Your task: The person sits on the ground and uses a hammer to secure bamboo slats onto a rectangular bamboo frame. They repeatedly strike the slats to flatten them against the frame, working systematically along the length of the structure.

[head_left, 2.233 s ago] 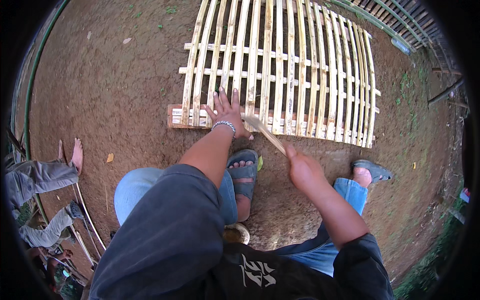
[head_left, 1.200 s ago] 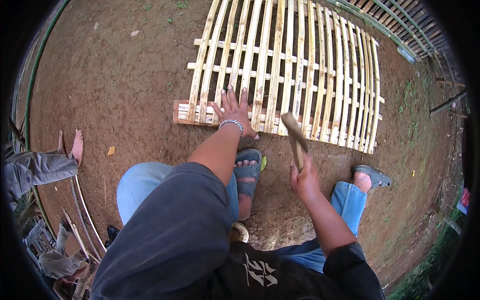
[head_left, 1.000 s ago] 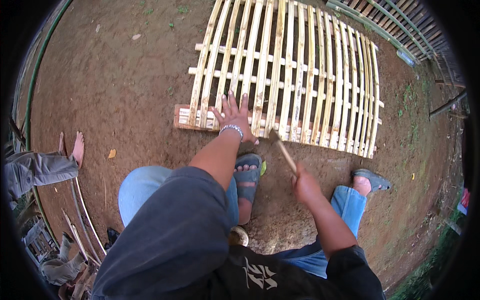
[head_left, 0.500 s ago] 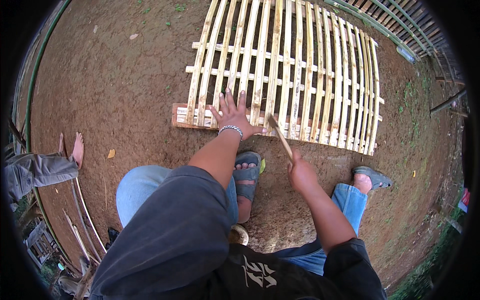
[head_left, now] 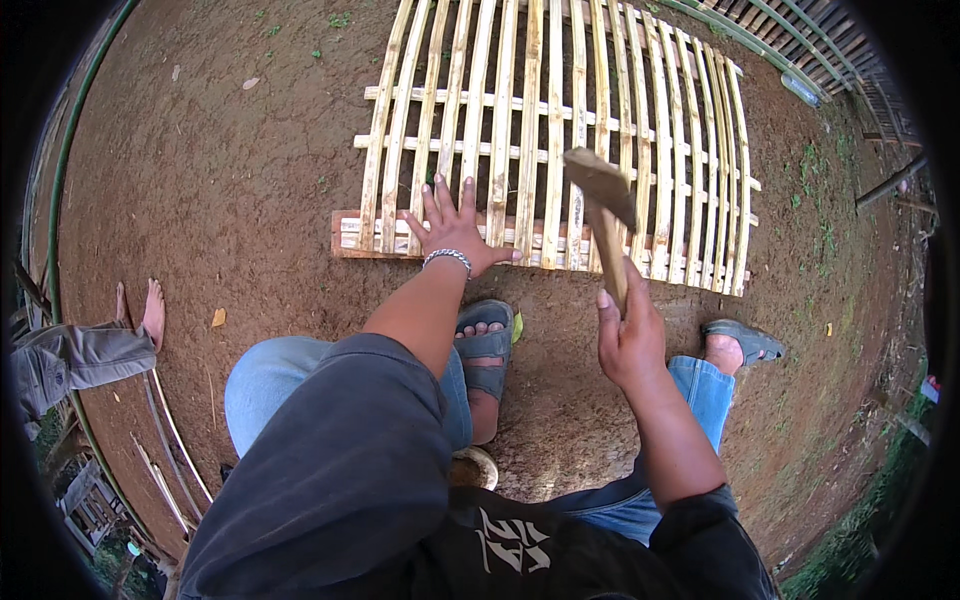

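A panel of pale bamboo slats (head_left: 530, 130), fixed across several crosspieces, lies on the ground in front of me. My left hand (head_left: 458, 232) rests on its near edge with the fingers spread flat over the slats. A reddish wooden board (head_left: 343, 250) shows beneath that edge at the left. In my right hand (head_left: 633, 340) is a hammer (head_left: 607, 240), gripped by its wooden handle. Its head is raised above the panel, to the right of my left hand, and appears apart from the slats. No nail can be made out.
My sandaled foot (head_left: 485, 350) is close to the panel's near edge. A small bowl (head_left: 480, 465) sits by my leg. Another person's bare foot (head_left: 153, 315) and trousers are at the left, near thin loose strips (head_left: 180, 440). A bamboo fence (head_left: 800, 45) stands at the far right.
My right hand has lifted the hammer from near the panel's edge, so its head now appears larger and higher. My left hand stays spread on the slats; the whole view has shifted slightly.
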A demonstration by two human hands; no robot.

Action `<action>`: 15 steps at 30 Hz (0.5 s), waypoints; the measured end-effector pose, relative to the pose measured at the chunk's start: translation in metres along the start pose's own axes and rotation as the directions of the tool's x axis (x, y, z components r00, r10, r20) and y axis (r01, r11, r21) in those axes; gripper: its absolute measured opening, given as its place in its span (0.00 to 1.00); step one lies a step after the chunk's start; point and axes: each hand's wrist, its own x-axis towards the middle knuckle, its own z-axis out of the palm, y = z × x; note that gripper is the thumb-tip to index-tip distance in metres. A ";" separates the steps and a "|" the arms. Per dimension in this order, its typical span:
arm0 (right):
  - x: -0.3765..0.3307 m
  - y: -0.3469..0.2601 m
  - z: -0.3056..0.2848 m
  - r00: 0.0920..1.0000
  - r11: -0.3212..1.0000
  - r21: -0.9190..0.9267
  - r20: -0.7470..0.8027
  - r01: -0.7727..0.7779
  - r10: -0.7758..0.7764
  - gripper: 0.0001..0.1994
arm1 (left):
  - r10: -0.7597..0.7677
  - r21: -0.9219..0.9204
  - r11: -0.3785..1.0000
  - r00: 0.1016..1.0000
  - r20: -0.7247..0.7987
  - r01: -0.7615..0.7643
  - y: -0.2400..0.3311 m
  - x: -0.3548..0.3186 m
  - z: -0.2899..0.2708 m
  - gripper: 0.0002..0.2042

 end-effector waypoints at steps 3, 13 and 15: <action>0.007 0.003 -0.004 0.979 0.983 -0.076 0.132 0.169 -0.158 0.23 | 0.003 0.011 1.000 1.000 -0.011 -0.003 0.003 -0.002 -0.001 0.75; 0.039 -0.026 -0.030 0.873 0.946 -0.321 0.448 -0.045 0.193 0.20 | -0.005 0.020 1.000 1.000 -0.030 0.005 -0.005 0.001 0.007 0.74; 0.015 0.004 -0.016 0.908 0.956 -0.288 0.412 0.048 0.079 0.20 | 0.013 0.017 1.000 1.000 -0.021 -0.013 -0.001 0.001 0.005 0.74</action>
